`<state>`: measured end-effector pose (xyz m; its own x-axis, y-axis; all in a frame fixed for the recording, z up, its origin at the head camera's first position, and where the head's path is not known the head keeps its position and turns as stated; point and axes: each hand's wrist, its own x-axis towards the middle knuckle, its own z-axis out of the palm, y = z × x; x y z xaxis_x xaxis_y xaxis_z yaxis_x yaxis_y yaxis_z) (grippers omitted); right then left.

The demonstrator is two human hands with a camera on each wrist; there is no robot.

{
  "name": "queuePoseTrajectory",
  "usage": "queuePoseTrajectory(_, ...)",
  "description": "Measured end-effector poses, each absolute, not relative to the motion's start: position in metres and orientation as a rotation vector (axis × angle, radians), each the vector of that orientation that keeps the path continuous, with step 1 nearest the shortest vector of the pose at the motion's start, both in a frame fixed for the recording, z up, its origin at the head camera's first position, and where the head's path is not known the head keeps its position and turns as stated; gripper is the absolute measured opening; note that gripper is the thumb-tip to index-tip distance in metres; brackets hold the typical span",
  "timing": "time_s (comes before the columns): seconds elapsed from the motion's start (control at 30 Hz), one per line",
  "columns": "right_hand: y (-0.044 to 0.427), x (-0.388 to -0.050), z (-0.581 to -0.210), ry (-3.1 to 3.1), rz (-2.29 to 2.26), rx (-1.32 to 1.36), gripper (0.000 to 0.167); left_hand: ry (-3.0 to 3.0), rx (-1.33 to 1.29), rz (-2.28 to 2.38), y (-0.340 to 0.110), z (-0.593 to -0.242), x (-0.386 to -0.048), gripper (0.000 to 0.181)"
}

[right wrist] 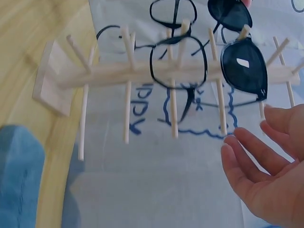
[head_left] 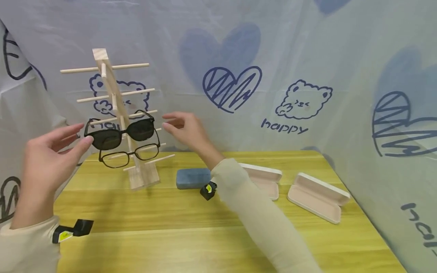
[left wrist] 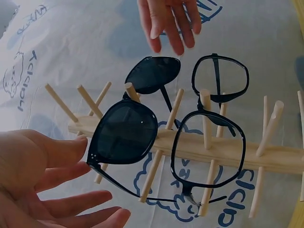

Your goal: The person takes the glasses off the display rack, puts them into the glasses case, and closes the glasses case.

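Note:
Black sunglasses [head_left: 106,139] sit on a peg of the wooden display rack [head_left: 100,55], dark lenses facing me. One peg below hang black-framed glasses with clear lenses [left wrist: 244,147]. At the sunglasses' left corner is my left hand [head_left: 51,155], thumb and forefinger beside the hinge and the other fingers loosely spread; whether the fingertips touch the frame is hard to tell. My right hand [head_left: 186,129] hovers to the right of the sunglasses, fingers relaxed and slightly bent, holding nothing. In the right wrist view a gap shows between its fingertips and the sunglasses [right wrist: 244,71].
A blue glasses case [head_left: 191,179] lies closed right of the rack's base [head_left: 145,177]. Two white cases with pink linings, one partly behind my right sleeve [head_left: 269,174] and one farther right [head_left: 321,189], stand open on the wooden table [head_left: 164,235]. Patterned cloth hangs behind.

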<state>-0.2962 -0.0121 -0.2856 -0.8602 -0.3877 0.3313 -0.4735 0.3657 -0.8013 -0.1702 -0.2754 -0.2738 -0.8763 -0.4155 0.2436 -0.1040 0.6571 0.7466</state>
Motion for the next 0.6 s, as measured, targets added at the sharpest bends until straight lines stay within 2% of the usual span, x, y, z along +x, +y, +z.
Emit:
queuePoseTrajectory(0.27,-0.039,-0.286,-0.285,-2.44,1.527,0.822,0.036,-2.482,0.482,-1.057,-0.276,-0.281,-0.175,0.058)
queuePoseTrajectory(0.6,-0.043,-0.282,-0.286,-2.465,1.475,0.831,0.038,-2.462,0.609,-1.07,-0.269,-0.282,-0.183,0.056)
